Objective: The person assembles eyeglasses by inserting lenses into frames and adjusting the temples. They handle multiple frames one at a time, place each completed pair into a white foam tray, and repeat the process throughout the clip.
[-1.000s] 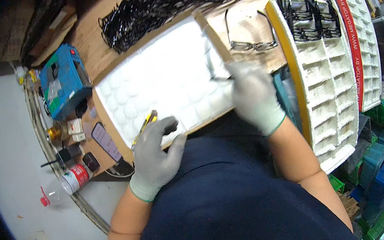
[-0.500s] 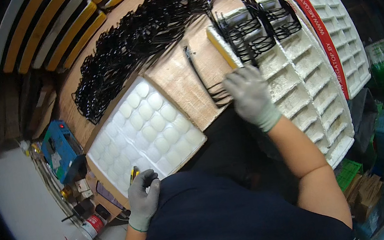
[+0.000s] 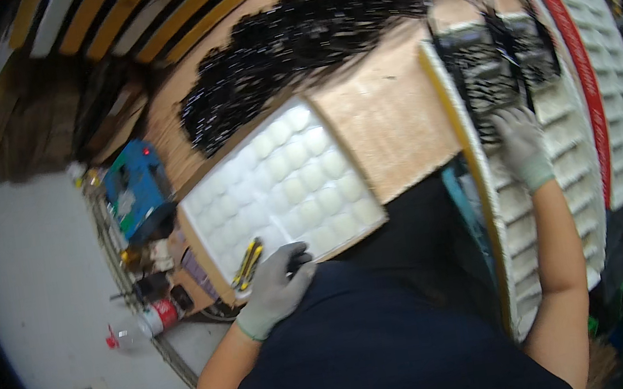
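My right hand (image 3: 523,144), in a pale grey glove, reaches over a white foam tray (image 3: 518,242) with many compartments. Its fingertips meet the thin black plastic frame-like pieces (image 3: 492,84) packed in the tray's far compartments. Blur hides whether the fingers grip one of these pieces. My left hand (image 3: 275,287), also gloved, hovers close to my body by the near edge of a shallow carton (image 3: 373,200). Its fingers are loosely curved and apart from the thumb, with nothing visible between them. A yellow and black utility knife (image 3: 248,264) lies just left of it. White rounded pieces (image 3: 295,191) fill the carton in rows.
A long heap of black pieces (image 3: 284,48) stretches across the wooden table (image 3: 396,116). Beyond the tray stands another white tray (image 3: 607,77) beside a red strip (image 3: 576,65). At left are a blue device (image 3: 138,190) and a plastic bottle (image 3: 144,324).
My right hand has moved from the table's edge onto the tray. The single black piece on the wood is gone from there. My left hand has shifted away from the knife, and the view has turned.
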Available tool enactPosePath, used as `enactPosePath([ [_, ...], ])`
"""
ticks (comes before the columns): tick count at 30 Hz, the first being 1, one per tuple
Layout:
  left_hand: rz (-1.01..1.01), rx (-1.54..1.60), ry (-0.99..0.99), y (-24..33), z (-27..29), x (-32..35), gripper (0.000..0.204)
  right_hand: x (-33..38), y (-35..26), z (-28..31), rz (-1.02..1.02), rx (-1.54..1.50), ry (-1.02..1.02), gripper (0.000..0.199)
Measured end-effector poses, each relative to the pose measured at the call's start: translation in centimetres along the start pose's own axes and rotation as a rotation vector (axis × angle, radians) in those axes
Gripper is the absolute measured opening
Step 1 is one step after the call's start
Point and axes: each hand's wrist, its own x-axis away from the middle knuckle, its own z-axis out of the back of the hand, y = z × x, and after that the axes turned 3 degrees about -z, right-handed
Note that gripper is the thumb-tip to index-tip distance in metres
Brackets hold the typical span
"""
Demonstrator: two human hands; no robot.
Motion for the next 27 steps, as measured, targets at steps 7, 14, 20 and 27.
enactPosePath([
  [7, 0.054, 0.021, 0.068, -3.4, 1.1, 0.4, 0.049, 0.6, -2.3, 2.8, -0.06, -0.117, -0.052, 0.068],
  [14, 0.134, 0.04, 0.377, -14.2, 6.8, -5.0, 0.037, -1.4, -13.3, 3.0, 0.097, -0.511, 0.528, 0.054],
  [20, 0.579, -0.043, 0.683, -21.6, 20.4, -25.4, 0.063, -14.3, -34.0, 2.8, 0.236, -0.658, -0.095, 0.036],
  [27, 0.408, 0.655, 0.666, -19.4, 19.2, -24.3, 0.059, -20.2, -42.1, 1.4, -0.067, -0.212, -0.367, 0.041],
])
